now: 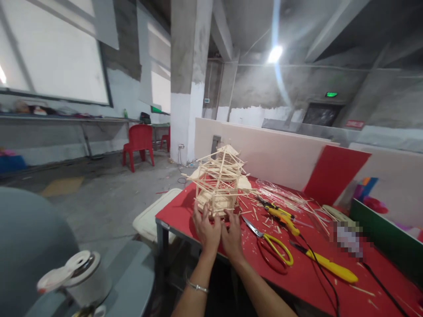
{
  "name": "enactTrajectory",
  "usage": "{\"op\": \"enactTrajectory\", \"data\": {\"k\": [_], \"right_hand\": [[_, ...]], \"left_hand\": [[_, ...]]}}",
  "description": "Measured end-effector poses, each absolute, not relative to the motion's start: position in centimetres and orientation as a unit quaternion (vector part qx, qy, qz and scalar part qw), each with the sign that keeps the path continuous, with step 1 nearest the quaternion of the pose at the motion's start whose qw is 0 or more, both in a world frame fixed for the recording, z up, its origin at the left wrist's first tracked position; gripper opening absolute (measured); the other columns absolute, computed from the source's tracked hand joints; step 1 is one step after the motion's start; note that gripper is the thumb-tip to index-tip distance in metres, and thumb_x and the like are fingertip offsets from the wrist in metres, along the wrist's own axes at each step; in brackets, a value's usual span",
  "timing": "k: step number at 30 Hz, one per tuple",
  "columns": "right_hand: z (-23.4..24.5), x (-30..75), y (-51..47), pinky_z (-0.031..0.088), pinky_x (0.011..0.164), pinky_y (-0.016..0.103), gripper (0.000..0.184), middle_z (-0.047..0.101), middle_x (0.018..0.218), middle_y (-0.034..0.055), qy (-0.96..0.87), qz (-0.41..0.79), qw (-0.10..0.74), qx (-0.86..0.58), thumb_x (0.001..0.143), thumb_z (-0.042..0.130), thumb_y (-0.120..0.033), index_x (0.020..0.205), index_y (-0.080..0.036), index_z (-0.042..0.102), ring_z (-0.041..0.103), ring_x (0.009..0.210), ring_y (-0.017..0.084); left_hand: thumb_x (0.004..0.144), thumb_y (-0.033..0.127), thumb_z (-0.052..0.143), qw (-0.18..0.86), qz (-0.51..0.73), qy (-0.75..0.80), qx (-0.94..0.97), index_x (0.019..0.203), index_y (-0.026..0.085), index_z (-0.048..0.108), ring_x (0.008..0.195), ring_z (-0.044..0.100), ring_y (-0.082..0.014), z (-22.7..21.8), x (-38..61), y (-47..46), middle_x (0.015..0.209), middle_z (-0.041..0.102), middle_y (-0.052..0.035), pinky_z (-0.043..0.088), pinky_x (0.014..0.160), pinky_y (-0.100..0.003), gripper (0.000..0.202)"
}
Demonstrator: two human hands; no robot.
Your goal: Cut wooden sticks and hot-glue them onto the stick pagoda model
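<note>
Bare forearms point(194, 286), the left wearing a silver bracelet point(198, 288), reach from the near side toward a pale wooden stick model point(220, 178) standing upright at the left end of a red-topped table point(180, 213). Left hand point(207, 226) and right hand point(232, 235) meet side by side at the model's near edge, fingers spread and slightly bent, neither one clenched. Whether the fingertips grip the base or merely rest against it cannot be told; the paired placement suggests a wish to keep the light frame steady from both sides, low down, away from the thin sticks of its roof.

Tools lie to the right, probably for easy reach: scissors point(263, 236) with one yellow and one red handle just beside the right hand, a yellow-and-black tool point(282, 219) farther off, and a yellow-handled knife point(333, 266) farther right. Stick offcuts point(254, 214) litter the surface between model and tools, while clear plastic wrapping point(280, 192) lies toward the far side, seemingly pushed out of the working spot.

At near left, a lidded white cup point(89, 284) sits on a grey seat point(134, 279), apart from the table, perhaps to spare the model a spill. Pale panels point(264, 147) line the table's far side.
</note>
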State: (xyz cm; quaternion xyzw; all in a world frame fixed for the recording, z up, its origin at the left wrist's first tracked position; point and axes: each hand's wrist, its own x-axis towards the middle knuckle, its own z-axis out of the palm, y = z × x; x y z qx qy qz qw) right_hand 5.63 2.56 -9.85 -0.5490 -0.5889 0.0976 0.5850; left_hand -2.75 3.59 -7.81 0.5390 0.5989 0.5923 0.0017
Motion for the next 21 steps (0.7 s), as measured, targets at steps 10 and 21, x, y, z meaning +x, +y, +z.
{"op": "enactTrajectory", "data": {"k": [10, 21], "right_hand": [[-9.9, 6.7, 1.8, 0.048, 0.091, 0.041, 0.038, 0.058, 0.117, 0.0107, -0.630, 0.101, 0.557, -0.532, 0.094, 0.048, -0.037, 0.128, -0.022, 0.056, 0.056, 0.107, 0.024], [-9.9, 6.4, 1.9, 0.048, 0.083, 0.035, 0.037, 0.060, 0.114, 0.0101, -0.635, 0.099, 0.539, -0.544, 0.093, 0.052, -0.042, 0.122, -0.021, 0.058, 0.056, 0.102, 0.023]], "left_hand": [[0.089, 0.033, 0.062, -0.034, 0.645, 0.539, 0.541, 0.152, 0.022, 0.037, 0.151, 0.019, -0.0342, -7.0, -2.4, 3.4, 0.166, 0.015, -0.0172, 0.023, 0.119, -0.055, 0.069], [0.087, 0.034, 0.063, -0.014, 0.663, 0.466, 0.585, 0.153, 0.026, 0.036, 0.153, 0.010, -0.0369, -7.4, -2.6, 4.4, 0.169, 0.001, -0.0112, 0.016, 0.119, -0.060, 0.072]]}}
